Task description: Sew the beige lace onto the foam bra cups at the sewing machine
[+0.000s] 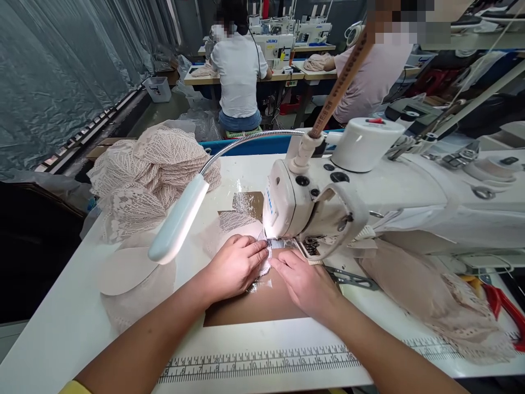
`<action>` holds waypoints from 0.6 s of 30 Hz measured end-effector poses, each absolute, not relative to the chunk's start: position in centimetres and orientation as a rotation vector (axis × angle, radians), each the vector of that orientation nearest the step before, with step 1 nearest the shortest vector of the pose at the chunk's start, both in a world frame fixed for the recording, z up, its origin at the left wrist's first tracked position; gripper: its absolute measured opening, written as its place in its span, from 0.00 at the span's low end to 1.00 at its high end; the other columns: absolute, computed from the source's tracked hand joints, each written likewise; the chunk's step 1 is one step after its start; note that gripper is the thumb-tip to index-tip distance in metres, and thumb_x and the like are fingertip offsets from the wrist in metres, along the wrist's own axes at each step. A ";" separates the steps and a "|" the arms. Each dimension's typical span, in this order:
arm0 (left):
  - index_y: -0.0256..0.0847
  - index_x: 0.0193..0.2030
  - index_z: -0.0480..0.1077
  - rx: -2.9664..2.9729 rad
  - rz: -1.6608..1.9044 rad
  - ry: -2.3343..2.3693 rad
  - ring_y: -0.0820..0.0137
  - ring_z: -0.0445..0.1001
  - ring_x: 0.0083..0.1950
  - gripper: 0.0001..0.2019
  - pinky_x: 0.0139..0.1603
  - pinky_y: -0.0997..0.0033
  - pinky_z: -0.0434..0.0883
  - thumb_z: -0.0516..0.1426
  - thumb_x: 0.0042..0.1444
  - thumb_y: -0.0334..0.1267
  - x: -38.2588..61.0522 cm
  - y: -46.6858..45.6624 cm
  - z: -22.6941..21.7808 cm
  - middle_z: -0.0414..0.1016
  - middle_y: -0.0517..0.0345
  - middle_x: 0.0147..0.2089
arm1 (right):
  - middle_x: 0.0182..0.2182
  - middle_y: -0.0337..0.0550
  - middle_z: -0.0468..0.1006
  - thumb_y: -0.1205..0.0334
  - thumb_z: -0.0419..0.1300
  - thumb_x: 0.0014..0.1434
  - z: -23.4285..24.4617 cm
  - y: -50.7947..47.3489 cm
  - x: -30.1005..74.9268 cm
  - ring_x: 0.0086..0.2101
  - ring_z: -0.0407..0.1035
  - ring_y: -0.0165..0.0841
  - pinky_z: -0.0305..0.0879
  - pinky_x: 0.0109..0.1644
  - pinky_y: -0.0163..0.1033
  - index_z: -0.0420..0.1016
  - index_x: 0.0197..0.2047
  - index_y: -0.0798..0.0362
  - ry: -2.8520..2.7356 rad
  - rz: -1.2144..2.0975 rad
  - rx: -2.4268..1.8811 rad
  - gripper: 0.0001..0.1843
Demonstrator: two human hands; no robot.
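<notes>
Both my hands rest on the white table in front of the sewing machine (311,205). My left hand (235,267) lies with curled fingers pressed on a small piece of pale lace (264,264) just before the needle. Beside it, my right hand (305,282) presses flat on the same piece from the right, fingertips near the presser foot (274,243). A brown plate (254,309) shows under both hands.
A pile of pink lace pieces (151,175) lies at the left back. A gooseneck lamp (178,219) hangs over the table. More beige fabric (435,298) and red-handled scissors (506,309) lie at right. A ruler strip (262,361) runs along the front edge. Two people sit at machines behind.
</notes>
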State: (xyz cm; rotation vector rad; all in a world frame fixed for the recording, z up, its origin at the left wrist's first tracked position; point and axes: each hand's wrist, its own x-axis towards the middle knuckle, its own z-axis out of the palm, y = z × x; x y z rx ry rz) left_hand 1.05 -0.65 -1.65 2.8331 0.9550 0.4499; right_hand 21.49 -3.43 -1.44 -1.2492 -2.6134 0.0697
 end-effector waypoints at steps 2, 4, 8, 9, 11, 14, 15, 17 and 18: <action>0.35 0.56 0.68 2.835 0.449 0.990 0.59 0.67 0.49 0.16 0.47 0.57 0.67 0.49 0.64 0.35 1.1 -0.6 -1.8 0.72 0.48 0.56 | 0.32 0.45 0.76 0.78 0.50 0.55 -1.7 -3.2 21.5 0.34 0.65 0.35 0.57 0.36 0.38 0.74 0.50 0.54 -2.614 0.024 -1.315 0.23; 0.35 0.56 0.68 2.838 0.442 1.024 0.59 0.67 0.49 0.17 0.47 0.57 0.67 0.49 0.64 0.35 1.1 -0.5 -1.8 0.72 0.47 0.56 | 0.33 0.45 0.76 0.77 0.50 0.56 -2.0 -3.0 21.5 0.33 0.67 0.35 0.59 0.37 0.38 0.74 0.52 0.52 -2.613 -0.012 -1.371 0.24; 0.34 0.55 0.68 2.843 0.447 1.045 0.59 0.67 0.49 0.16 0.48 0.56 0.67 0.48 0.64 0.35 0.7 -0.6 -1.6 0.72 0.46 0.55 | 0.39 0.48 0.78 0.74 0.50 0.57 -3.1 -3.0 21.9 0.36 0.70 0.36 0.62 0.39 0.38 0.73 0.56 0.48 -2.547 -0.067 -1.477 0.26; 0.35 0.55 0.68 2.841 0.454 1.021 0.58 0.67 0.50 0.16 0.49 0.56 0.66 0.49 0.64 0.36 0.6 -0.6 -1.5 0.71 0.46 0.55 | 0.41 0.48 0.78 0.73 0.50 0.57 -3.3 -3.1 22.0 0.37 0.70 0.37 0.63 0.39 0.39 0.72 0.56 0.47 -2.523 -0.079 -1.491 0.26; 0.36 0.54 0.69 2.832 0.467 0.943 0.58 0.66 0.52 0.15 0.52 0.55 0.65 0.49 0.64 0.37 0.4 -0.7 -1.2 0.71 0.46 0.56 | 0.42 0.49 0.78 0.72 0.50 0.58 -3.6 -3.2 22.1 0.38 0.70 0.38 0.64 0.40 0.39 0.72 0.57 0.48 -2.485 -0.091 -1.488 0.25; 0.38 0.52 0.70 2.806 0.480 0.816 0.59 0.66 0.54 0.14 0.55 0.55 0.64 0.50 0.64 0.38 0.3 -0.9 -1.1 0.71 0.47 0.55 | 0.42 0.50 0.78 0.71 0.49 0.59 -3.5 -3.2 22.2 0.40 0.70 0.39 0.65 0.42 0.40 0.71 0.57 0.50 -2.463 -0.080 -1.447 0.24; 0.38 0.51 0.71 2.796 0.484 0.788 0.60 0.66 0.54 0.14 0.55 0.56 0.63 0.50 0.64 0.37 0.3 -0.9 -1.0 0.72 0.47 0.55 | 0.41 0.49 0.78 0.71 0.49 0.60 -3.3 -3.3 22.1 0.40 0.70 0.39 0.65 0.41 0.39 0.71 0.57 0.50 -2.465 -0.065 -1.437 0.24; 0.38 0.50 0.71 2.776 0.498 0.753 0.61 0.67 0.53 0.13 0.56 0.56 0.63 0.50 0.64 0.36 0.3 -1.0 -1.0 0.73 0.49 0.54 | 0.40 0.48 0.77 0.72 0.48 0.59 -2.8 -3.3 22.0 0.37 0.69 0.37 0.63 0.38 0.38 0.73 0.55 0.50 -2.493 -0.018 -1.407 0.23; 0.37 0.50 0.71 2.768 0.506 0.744 0.61 0.67 0.53 0.13 0.55 0.57 0.63 0.50 0.64 0.36 0.3 -1.0 -1.0 0.74 0.50 0.53 | 0.39 0.48 0.77 0.73 0.48 0.59 -2.5 -3.3 21.9 0.35 0.68 0.35 0.62 0.36 0.37 0.74 0.53 0.50 -2.516 0.011 -1.380 0.23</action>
